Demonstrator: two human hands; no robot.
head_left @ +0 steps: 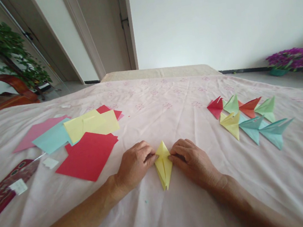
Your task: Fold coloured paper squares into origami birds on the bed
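Observation:
A yellow folded paper (164,165), shaped like a narrow diamond, lies on the cloth between my hands. Its lower half is split down the middle, with the point toward me. My left hand (137,163) pinches its left corner between thumb and fingers. At the right corner, the thumb and fingertips of my right hand (195,161) close on the edge in the same way. To the right rest several folded paper pieces in two rows, among them a red one (215,108), a yellow one (231,124) and a blue one (277,132).
Left of my hands are loose sheets: red (88,157), yellow (91,124), blue (51,136) and pink (33,134). A dark red packet (7,188) lies at the left edge. The pink tablecloth (160,97) is wrinkled. A wooden chair (5,86) stands beyond.

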